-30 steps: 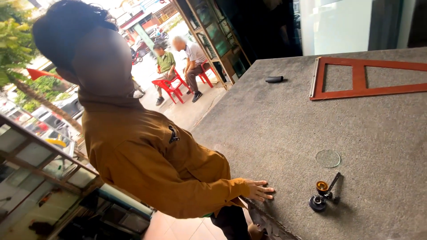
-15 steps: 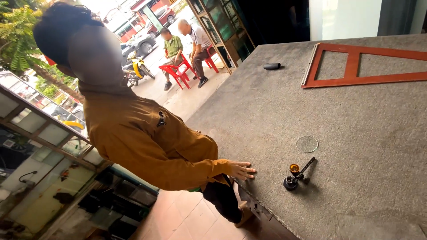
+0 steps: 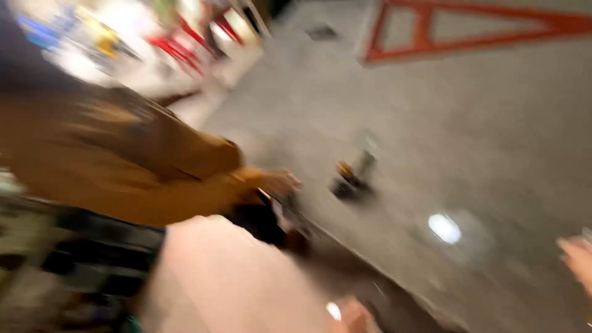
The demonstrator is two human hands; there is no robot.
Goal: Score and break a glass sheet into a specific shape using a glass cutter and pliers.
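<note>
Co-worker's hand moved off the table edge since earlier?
No. The co-worker's hand rests at the table edge, left of the small black tool, as before; only the camera swung.

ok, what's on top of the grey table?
On the grey table: a red wooden frame at the far end, a small dark tool, a clear round disc. A co-worker's hand rests at its edge. Blur hides finer detail.

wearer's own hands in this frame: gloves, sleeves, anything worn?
Heavy motion blur. Only slivers of the hands show: the left hand at the bottom edge, the right hand at the right edge. Both look bare, no gloves; no sleeve, watch or ring is visible, though blur hides fine detail. The brown-sleeved arm belongs to a co-worker.
</note>
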